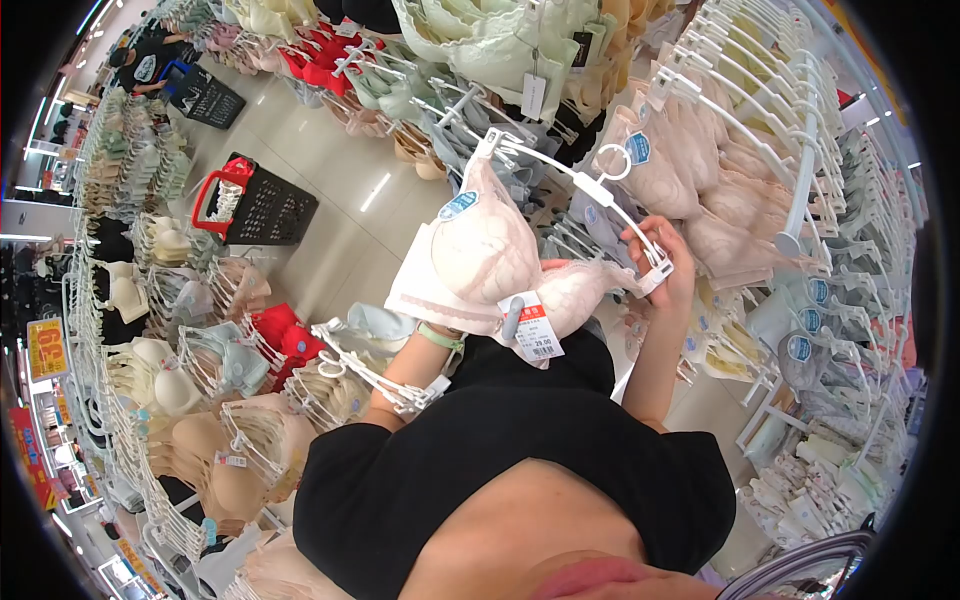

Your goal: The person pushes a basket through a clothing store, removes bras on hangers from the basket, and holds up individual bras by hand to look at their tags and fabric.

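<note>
A pale pink lace bra hangs from a white plastic hanger in front of my body. My right hand has its fingers closed round the hanger's right end, by the strap clip. Behind the bra is my left hand; only a bit of skin shows between the cups, so its grip is hidden. A red and white price tag hangs over the lower front. The left cup carries a blue oval label. On my left wrist is a pale green band.
Bras on a rack stand close on the right, with more rows ahead and left. White hangers lie against my left forearm. A black basket with a red handle is on the tiled floor. Another person stands far left near a second basket.
</note>
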Motion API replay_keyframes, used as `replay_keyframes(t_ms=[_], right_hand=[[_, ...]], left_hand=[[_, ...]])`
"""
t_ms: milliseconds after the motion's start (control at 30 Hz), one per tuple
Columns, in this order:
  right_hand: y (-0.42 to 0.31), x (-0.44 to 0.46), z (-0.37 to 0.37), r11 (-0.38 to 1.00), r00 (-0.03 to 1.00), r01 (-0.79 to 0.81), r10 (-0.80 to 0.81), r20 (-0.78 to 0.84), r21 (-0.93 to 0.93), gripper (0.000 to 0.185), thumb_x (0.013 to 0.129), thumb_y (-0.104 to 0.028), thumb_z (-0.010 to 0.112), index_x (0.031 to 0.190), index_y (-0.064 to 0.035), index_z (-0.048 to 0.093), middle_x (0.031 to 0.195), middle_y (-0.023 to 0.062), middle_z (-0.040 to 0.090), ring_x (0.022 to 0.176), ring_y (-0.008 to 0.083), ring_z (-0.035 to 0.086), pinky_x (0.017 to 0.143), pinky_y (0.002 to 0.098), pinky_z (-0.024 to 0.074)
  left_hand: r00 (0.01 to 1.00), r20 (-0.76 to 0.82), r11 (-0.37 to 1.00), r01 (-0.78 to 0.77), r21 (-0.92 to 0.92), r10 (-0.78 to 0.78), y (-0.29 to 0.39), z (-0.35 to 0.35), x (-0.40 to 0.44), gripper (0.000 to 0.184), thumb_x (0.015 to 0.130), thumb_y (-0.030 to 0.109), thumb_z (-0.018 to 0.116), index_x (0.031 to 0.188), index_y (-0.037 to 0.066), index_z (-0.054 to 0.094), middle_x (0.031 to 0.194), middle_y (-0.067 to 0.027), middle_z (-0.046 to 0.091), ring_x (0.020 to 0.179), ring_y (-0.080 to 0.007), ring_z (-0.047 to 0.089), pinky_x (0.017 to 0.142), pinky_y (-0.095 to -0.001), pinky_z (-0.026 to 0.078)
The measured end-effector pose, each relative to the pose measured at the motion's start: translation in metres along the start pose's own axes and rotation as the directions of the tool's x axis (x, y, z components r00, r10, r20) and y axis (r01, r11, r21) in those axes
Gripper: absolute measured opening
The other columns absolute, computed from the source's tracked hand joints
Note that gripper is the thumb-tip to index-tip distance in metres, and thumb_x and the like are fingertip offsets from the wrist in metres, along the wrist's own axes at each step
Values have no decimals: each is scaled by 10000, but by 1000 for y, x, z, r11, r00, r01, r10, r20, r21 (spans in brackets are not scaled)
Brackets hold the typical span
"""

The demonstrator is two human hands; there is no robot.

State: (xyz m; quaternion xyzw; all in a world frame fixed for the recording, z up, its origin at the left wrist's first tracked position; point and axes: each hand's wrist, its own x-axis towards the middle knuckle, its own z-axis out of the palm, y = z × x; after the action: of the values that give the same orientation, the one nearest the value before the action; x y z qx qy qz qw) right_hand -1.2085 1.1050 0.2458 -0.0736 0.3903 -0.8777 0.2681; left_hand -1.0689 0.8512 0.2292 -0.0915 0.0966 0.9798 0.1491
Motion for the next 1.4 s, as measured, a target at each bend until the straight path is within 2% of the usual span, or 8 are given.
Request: replay_keyframes(t_ms=[167, 567, 800, 1067, 1200, 1300, 1333, 1400], right_hand=[[5, -2, -6, 992, 999, -22, 27, -37, 123, 268, 871, -210, 430, 940, 41, 495, 868, 259, 584, 663, 203, 540, 632, 269, 440], [11, 1, 0, 976, 997, -72, 62, 54, 207, 300, 880, -231, 430, 954, 53, 492, 838, 267, 569, 679, 235, 524, 655, 297, 435], [10, -1, 5, 972, 997, -79, 81, 1, 219, 313, 875, -247, 437, 962, 50, 484, 838, 273, 564, 684, 243, 522, 658, 303, 430], [26, 3, 7, 972, 988, -153, 146, 52, 177, 314, 860, -242, 434, 974, 46, 482, 855, 266, 575, 678, 217, 539, 651, 279, 449], [31, 2, 10, 969, 980, -191, 178, 87, 158, 310, 866, -245, 426, 975, 40, 485, 862, 269, 579, 676, 206, 545, 648, 271, 454], [32, 1, 8, 965, 978, -196, 179, 108, 172, 307, 866, -240, 423, 977, 40, 484, 865, 271, 578, 677, 209, 548, 648, 273, 457], [32, 0, 6, 964, 979, -191, 172, 113, 185, 309, 866, -239, 424, 982, 41, 484, 866, 272, 577, 678, 210, 547, 649, 274, 456], [31, -2, 6, 963, 980, -183, 162, 115, 199, 311, 865, -238, 425, 986, 42, 483, 867, 273, 577, 679, 212, 547, 651, 274, 456]], left_hand=[[999, -45, 1000, -16, -8, 16, 4, 12, -9, 637, 886, 438, 376, 1318, -14, 256, 1290, -241, 349, 1194, -315, 366, 1006, -428, 309], [990, -120, 996, -78, -52, 72, -1, 17, -29, 539, 908, 354, 380, 1274, -35, 305, 1210, -235, 421, 1120, -290, 439, 958, -408, 370], [985, -158, 993, -79, -91, 64, -4, 23, -29, 482, 922, 305, 382, 1248, -47, 335, 1164, -231, 462, 1077, -276, 481, 930, -397, 406], [909, -416, 972, -117, -204, 22, -36, 28, -38, 419, 937, 249, 385, 1218, -61, 368, 1111, -227, 510, 1028, -260, 530, 898, -384, 447], [958, -288, 1000, 1, 25, 6, -35, -21, -29, 332, 940, 176, 390, 1147, -81, 421, 1018, -215, 541, 940, -265, 559, 854, -355, 466], [983, -168, 995, 79, 59, -68, -35, -28, -27, 277, 947, 148, 368, 1091, -67, 464, 969, -190, 541, 912, -265, 558, 817, -338, 473], [997, -18, 996, 77, -33, -78, -34, -29, -24, 261, 936, 134, 395, 1106, -58, 442, 985, -200, 522, 924, -284, 541, 826, -348, 463], [988, 133, 988, 93, -123, -76, -37, -28, -23, 258, 926, 119, 423, 1121, -50, 419, 1001, -210, 503, 935, -302, 524, 835, -358, 453]])
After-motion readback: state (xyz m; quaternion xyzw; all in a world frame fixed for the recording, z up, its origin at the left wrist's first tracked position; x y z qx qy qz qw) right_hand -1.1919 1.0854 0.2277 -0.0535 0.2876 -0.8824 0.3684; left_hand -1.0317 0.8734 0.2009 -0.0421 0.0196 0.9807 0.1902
